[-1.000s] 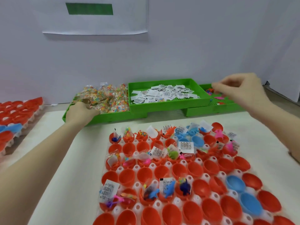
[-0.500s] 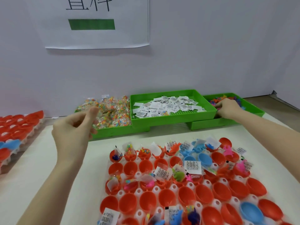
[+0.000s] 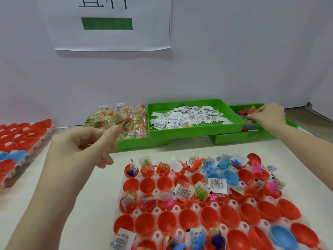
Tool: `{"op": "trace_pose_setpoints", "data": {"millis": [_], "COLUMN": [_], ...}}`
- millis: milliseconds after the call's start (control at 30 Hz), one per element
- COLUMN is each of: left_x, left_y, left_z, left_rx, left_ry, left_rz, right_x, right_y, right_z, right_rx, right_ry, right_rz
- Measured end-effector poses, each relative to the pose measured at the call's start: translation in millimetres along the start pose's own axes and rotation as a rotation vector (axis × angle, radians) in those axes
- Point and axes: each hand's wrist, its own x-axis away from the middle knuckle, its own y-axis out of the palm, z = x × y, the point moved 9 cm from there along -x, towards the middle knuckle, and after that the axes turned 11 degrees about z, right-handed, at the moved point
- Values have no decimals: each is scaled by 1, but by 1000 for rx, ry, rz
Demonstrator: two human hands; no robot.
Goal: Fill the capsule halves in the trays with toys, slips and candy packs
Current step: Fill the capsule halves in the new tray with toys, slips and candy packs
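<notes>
A clear tray (image 3: 195, 207) of red and blue capsule halves lies in front of me; the far rows hold toys, slips and candy packs, and several nearer halves are bare. My left hand (image 3: 84, 147) hovers above the table's left part and pinches a clear candy pack (image 3: 115, 127) between thumb and fingers, in front of the candy pile (image 3: 126, 116). My right hand (image 3: 268, 115) reaches into the green toy tray (image 3: 243, 137) at the back right, fingertips pinched on a small toy. Paper slips (image 3: 187, 116) fill the middle green tray (image 3: 196, 131).
A second tray of red and blue capsule halves (image 3: 21, 139) sits at the left table edge. The green candy tray (image 3: 129, 144) stands against the white wall, where a paper sign (image 3: 111, 24) hangs. Bare tabletop (image 3: 100, 184) lies between the trays.
My left hand has lifted out of the candy tray and come toward me with a pack. My right hand has dropped from above the toy tray down into the toys.
</notes>
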Motion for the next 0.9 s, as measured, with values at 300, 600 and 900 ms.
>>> {"op": "trace_pose_setpoints", "data": {"millis": [300,600,900], "left_x": [9,7,6], "left_y": [15,7,9], "left_z": [0,3,1], "left_rx": [94,155,153], "left_ry": [-62,-68,-78], "left_rz": [-45,24,19], "right_x": [-4,13,46], "right_y": [-1,22,66], "right_z": [-21,-69,-111], "right_rx": [-639,-516,53], "right_ry": [300,352,-228], "right_rz": [-17,-215,-542]}}
